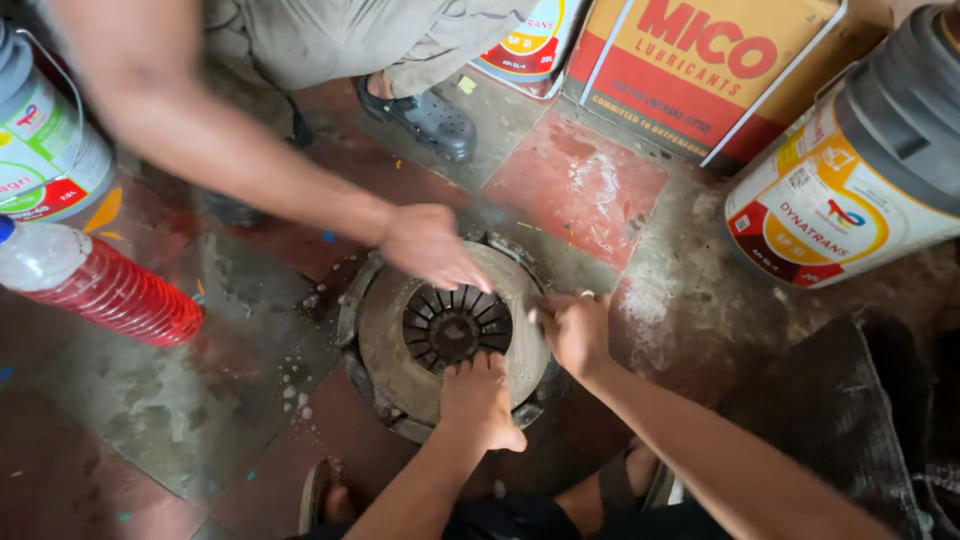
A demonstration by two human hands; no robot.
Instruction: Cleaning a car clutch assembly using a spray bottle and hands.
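Note:
A round, dirty metal clutch pressure plate (400, 340) lies flat on the floor, with dark spring fingers radiating around its centre hole (456, 325). My left hand (480, 400) rests on its near side, fingertips hooked at the edge of the centre hole. Over on the right rim, my right hand (572, 330) has its fingers curled around the edge. Another person's hand (430, 245) reaches in from the upper left and presses on the far rim.
A plastic bottle of red liquid (100, 285) lies at the left, below a white pail (45, 150). An orange-red tin (700, 70) and a tilted drum (850, 170) stand at the back right. Dark cloth (850, 420) lies right. The other person's clogged foot (430, 115) is behind the plate.

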